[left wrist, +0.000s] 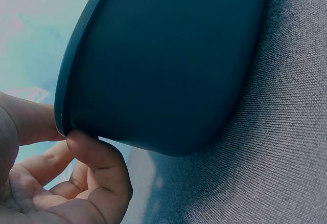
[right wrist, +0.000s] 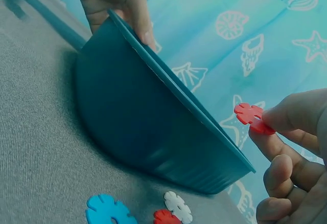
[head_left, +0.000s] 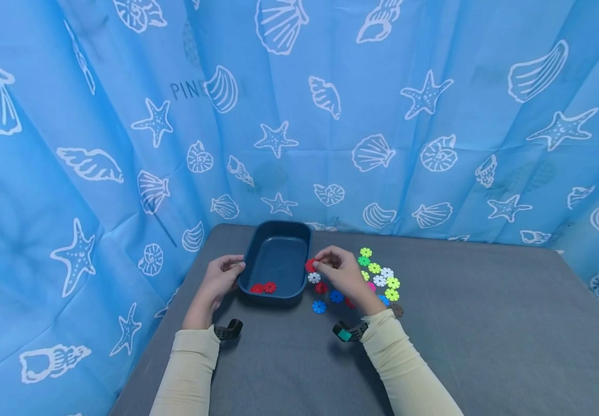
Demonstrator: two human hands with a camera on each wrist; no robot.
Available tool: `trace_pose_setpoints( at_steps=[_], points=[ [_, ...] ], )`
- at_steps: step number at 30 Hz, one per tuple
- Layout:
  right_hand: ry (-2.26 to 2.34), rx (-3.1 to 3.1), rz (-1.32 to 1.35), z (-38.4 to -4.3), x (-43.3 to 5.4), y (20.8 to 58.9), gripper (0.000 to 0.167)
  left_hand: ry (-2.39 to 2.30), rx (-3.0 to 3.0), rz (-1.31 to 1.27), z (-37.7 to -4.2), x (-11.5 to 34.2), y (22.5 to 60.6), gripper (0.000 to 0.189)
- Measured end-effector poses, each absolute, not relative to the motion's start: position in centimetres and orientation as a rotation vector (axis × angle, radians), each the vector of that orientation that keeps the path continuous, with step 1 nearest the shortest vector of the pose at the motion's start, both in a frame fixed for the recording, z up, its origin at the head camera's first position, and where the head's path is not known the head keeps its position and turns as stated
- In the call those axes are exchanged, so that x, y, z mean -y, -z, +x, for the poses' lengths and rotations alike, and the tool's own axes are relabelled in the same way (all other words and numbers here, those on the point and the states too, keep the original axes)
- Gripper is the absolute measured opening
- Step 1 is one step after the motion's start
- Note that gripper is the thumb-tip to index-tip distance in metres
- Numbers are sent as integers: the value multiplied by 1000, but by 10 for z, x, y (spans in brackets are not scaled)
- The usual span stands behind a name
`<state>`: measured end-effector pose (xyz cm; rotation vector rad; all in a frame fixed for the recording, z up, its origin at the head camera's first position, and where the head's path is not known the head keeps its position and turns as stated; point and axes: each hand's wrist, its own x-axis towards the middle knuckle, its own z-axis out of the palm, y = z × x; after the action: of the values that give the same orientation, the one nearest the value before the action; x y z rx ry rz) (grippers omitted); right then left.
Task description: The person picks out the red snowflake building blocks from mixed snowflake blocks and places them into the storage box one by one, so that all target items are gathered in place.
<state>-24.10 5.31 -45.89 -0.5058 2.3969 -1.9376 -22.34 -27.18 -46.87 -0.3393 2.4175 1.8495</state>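
My left hand (head_left: 219,280) pinches the rim of a dark blue plastic bin (head_left: 243,277) at its left side, thumb and finger on the edge in the left wrist view. Two red notched discs (head_left: 270,287) lie inside, at the near end. Beside the bin's right wall, my right hand (head_left: 342,270) pinches another red notched disc (right wrist: 254,117) between thumb and index finger. That disc is up near rim height, apart from the bin. Under and around the right hand lie a white disc (head_left: 314,278), a red one (head_left: 321,288) and blue ones (head_left: 318,307).
Several yellow-green discs (head_left: 374,268), a green one (head_left: 363,261), white ones (head_left: 380,281) and a brown one (head_left: 397,310) are spread right of the right hand. Everything rests on a grey cloth-covered table (head_left: 289,358). A blue shell-patterned curtain (head_left: 299,173) hangs behind it.
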Motion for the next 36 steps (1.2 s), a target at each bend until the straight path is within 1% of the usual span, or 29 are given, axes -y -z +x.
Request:
trace_pose_setpoints(
  at_steps=[12, 22, 36],
  points=[
    [1940, -2337, -518, -239, -44, 458, 15, -1853, -2419, -337, -222, 272, 467, 40],
    [1919, -2321, -525, -240, -41, 462, 20, -1852, -2430, -333, -222, 272, 468, 40],
    [1915, -2331, -556, -242, -42, 461, 16, -1884, -2406, -330, -222, 271, 469, 38]
  ],
)
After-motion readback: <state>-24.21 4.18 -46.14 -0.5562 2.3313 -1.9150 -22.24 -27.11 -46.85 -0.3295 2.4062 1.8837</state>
